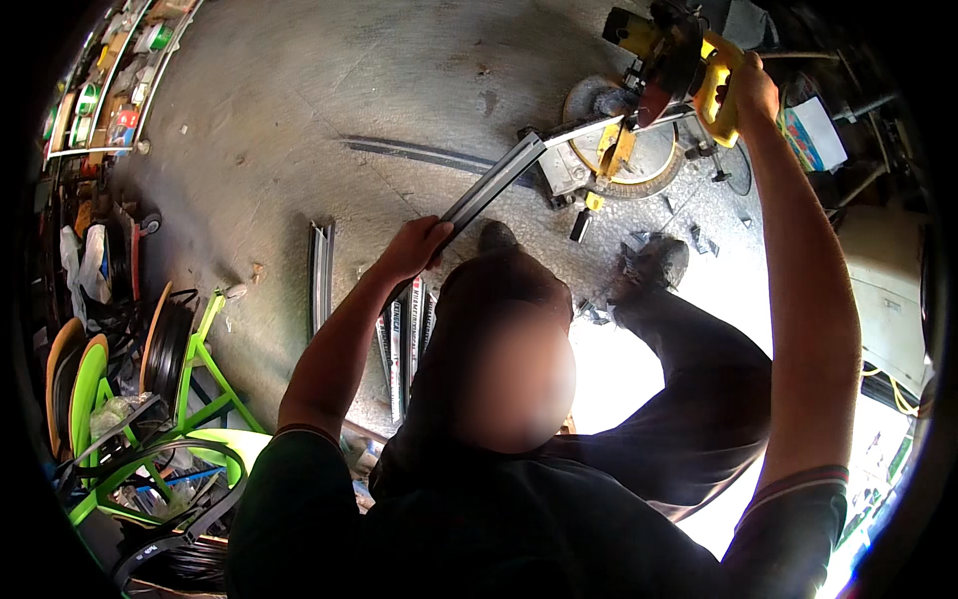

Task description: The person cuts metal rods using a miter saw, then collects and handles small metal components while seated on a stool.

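My left hand (414, 248) is closed round the near end of a dark grey metal profile (496, 180). The profile slants up and away to the right, its far end at the fence of a mitre saw (654, 165) on the floor. My right hand (755, 92) grips the yellow saw handle (717, 90) at the upper right. Beneath the handle, the dark blade guard (671, 70) sits above the round saw table. The blade's edge is too dark to make out, so I cannot tell whether it touches the profile.
Dark offcuts (704, 242) lie by my right shoe (659, 263). Several long profiles (404, 344) lie beside my left leg, with another bundle (320, 275) farther left. Green reel stands (205, 369) with black coils are at left, below a shelf rack (140, 85). A pale cabinet (891, 324) stands right.
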The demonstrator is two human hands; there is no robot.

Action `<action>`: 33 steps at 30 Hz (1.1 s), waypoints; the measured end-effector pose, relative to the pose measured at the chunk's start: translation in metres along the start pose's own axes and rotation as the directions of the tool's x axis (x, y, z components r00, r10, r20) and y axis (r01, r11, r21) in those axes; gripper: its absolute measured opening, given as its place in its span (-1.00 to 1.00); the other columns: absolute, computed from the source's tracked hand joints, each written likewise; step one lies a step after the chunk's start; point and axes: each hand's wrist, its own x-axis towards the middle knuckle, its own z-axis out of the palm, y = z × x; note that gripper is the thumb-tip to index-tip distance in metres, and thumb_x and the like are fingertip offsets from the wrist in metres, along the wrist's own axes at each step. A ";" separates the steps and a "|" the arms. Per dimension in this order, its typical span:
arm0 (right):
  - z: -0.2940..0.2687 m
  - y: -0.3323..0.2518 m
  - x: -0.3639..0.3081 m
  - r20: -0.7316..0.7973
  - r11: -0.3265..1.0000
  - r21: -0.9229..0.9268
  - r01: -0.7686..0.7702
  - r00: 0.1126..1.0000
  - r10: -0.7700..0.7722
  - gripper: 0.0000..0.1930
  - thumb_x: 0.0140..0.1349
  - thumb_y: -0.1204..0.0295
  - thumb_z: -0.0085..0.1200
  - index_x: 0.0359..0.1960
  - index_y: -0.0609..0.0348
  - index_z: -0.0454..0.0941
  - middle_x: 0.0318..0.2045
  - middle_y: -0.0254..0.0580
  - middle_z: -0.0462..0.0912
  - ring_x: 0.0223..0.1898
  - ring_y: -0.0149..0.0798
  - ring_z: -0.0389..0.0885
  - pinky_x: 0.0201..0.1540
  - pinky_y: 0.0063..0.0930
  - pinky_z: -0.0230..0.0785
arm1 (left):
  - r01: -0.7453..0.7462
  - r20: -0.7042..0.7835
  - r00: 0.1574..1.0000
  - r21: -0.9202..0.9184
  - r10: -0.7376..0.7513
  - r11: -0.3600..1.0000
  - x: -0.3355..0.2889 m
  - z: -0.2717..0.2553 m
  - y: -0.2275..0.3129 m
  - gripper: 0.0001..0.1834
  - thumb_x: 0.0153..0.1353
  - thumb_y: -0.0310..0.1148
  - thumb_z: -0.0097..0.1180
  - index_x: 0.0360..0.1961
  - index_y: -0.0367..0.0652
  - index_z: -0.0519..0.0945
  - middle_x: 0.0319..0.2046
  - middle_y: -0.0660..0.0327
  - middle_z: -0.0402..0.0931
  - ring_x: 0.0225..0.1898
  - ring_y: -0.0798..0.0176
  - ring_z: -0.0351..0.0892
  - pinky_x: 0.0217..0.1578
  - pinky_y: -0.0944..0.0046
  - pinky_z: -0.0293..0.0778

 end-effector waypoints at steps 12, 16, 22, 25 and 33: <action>0.001 0.005 0.009 0.021 1.000 -0.004 0.018 1.000 -0.018 -0.20 0.36 -0.21 -0.23 0.06 0.36 0.70 -0.04 0.13 0.77 0.11 -0.05 0.73 0.24 -0.18 0.45 | 0.043 0.157 0.987 -0.051 -0.034 0.998 0.088 0.050 -0.010 -0.51 0.51 0.01 0.01 -0.35 -0.24 0.56 -0.61 0.24 0.47 -0.60 0.34 0.46 -0.52 0.22 0.41; 0.001 0.007 0.009 -0.063 0.991 -0.086 0.104 0.992 -0.110 -0.23 0.39 -0.17 -0.26 0.02 0.35 0.71 -0.21 0.02 0.81 -0.01 -0.06 0.79 0.17 -0.21 0.50 | 0.005 0.219 0.976 0.029 -0.011 1.000 0.121 0.065 -0.001 -0.54 0.48 0.00 0.12 -0.31 -0.25 0.55 -0.61 0.25 0.47 -0.62 0.34 0.48 -0.54 0.25 0.41; -0.005 0.007 0.004 0.051 0.994 0.052 0.094 0.994 -0.097 -0.34 0.40 -0.09 -0.14 0.02 0.36 0.65 -0.26 0.06 0.76 -0.39 -0.16 0.80 -0.19 -0.26 0.64 | -0.089 0.255 0.966 0.163 0.045 0.983 0.192 0.092 -0.011 -0.27 0.05 -0.17 0.56 0.07 -0.45 0.46 -0.46 0.05 0.65 -0.61 0.25 0.59 -0.52 0.17 0.54; -0.005 0.005 -0.005 0.075 0.995 0.072 0.070 0.994 -0.075 -0.32 0.42 -0.10 -0.19 0.02 0.37 0.66 -0.31 0.03 0.77 -0.32 -0.14 0.80 -0.11 -0.24 0.61 | -0.202 0.254 0.956 0.217 0.144 0.955 0.220 0.102 -0.012 -0.40 0.03 -0.30 0.51 0.00 -0.37 0.49 -0.49 -0.02 0.62 -0.60 0.18 0.62 -0.53 0.11 0.54; -0.003 0.007 -0.006 0.053 0.988 0.146 0.057 0.996 -0.065 -0.34 0.43 -0.05 -0.19 0.02 0.41 0.63 -0.37 0.01 0.76 -0.41 -0.14 0.79 -0.19 -0.24 0.63 | -0.196 0.120 0.981 0.562 0.155 0.804 0.254 0.122 -0.009 -0.49 0.13 -0.29 0.22 0.06 -0.35 0.47 0.01 -0.29 0.60 0.11 -0.34 0.58 0.08 -0.12 0.52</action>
